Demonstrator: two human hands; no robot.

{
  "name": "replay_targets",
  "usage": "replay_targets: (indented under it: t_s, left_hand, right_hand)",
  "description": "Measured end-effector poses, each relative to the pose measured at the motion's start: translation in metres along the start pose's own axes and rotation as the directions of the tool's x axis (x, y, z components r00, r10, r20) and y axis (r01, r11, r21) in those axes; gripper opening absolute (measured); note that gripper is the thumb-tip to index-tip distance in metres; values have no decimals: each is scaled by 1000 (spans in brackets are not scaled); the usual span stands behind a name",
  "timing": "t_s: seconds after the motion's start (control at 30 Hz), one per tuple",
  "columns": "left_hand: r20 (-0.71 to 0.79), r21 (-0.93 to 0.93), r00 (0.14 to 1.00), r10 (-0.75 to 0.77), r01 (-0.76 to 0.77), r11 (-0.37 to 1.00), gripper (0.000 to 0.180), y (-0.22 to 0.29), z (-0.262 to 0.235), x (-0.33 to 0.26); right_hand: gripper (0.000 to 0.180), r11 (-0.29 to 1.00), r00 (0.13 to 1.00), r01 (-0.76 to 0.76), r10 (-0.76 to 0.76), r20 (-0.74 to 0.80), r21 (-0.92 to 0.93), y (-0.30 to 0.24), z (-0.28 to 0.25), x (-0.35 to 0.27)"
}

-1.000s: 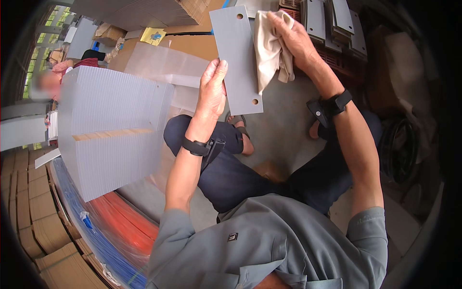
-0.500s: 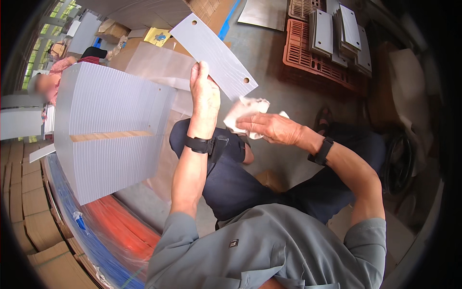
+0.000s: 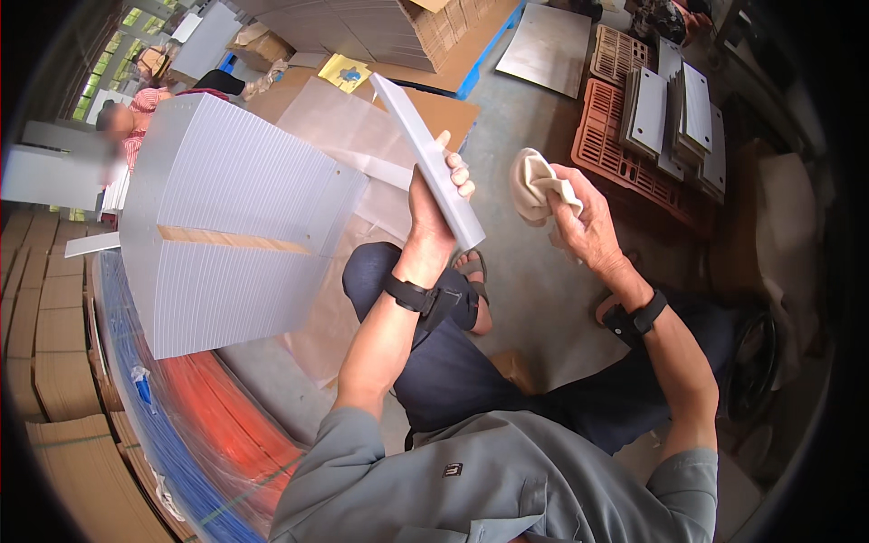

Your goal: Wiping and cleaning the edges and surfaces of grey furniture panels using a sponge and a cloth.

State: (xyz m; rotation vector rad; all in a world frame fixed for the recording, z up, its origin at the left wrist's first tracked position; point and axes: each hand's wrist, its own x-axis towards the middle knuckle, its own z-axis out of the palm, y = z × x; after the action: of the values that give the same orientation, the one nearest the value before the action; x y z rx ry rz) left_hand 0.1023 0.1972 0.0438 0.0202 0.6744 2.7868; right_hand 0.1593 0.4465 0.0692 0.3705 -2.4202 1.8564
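My left hand (image 3: pixel 437 199) grips a light grey board (image 3: pixel 424 154) by its middle, fingers wrapped round its right edge. The board is turned nearly edge-on, so its broad face with the holes is mostly hidden. To the right, my right hand (image 3: pixel 587 217) clutches a crumpled cream cloth (image 3: pixel 536 185), held apart from the board. Left of my left arm stands a large stack of similar grey boards (image 3: pixel 244 190), with a light brown strip (image 3: pixel 233 239) across its edges.
Orange plastic crates (image 3: pixel 602 122) at the upper right bear several grey boards (image 3: pixel 648 109). A flat pale panel (image 3: pixel 546 50) lies on the floor at the top. Cardboard piles (image 3: pixel 72 362) and plastic-wrapped red and blue bundles (image 3: pixel 217 398) line the left. Another person (image 3: pixel 143 122) is at the far left.
My left hand has turned the board from face-up to nearly edge-on. My right hand has moved up and right with the cloth, away from the board. The view has shifted slightly.
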Motion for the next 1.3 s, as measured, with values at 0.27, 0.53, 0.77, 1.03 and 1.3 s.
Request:
replay_targets:
  t_s: [0.27, 0.53, 0.77, 1.03, 1.3]
  left_hand:
    - [-47, 192, 996, -72, 79, 978, 89, -7, 58, -29]
    - [97, 138, 939, -329, 315, 939, 70, -32, 53, -46]
    - [202, 131, 859, -471, 453, 882, 85, -38, 54, -48]
    - [163, 151, 921, -354, 331, 931, 75, -31, 54, -31]
    - [58, 161, 985, -162, 151, 975, 76, 2, 38, -39]
  right_hand:
    - [72, 828, 769, 552, -460, 444, -98, -45, 41, -8]
    - [65, 628, 797, 588, -557, 233, -509, -34, 14, 57]
    - [33, 887, 826, 84, -317, -466, -454, 19, -78, 100]
    - [29, 575, 658, 585, -749, -80, -572, -47, -38, 92]
    - [41, 783, 618, 619, -532, 578, 60, -49, 71, -12]
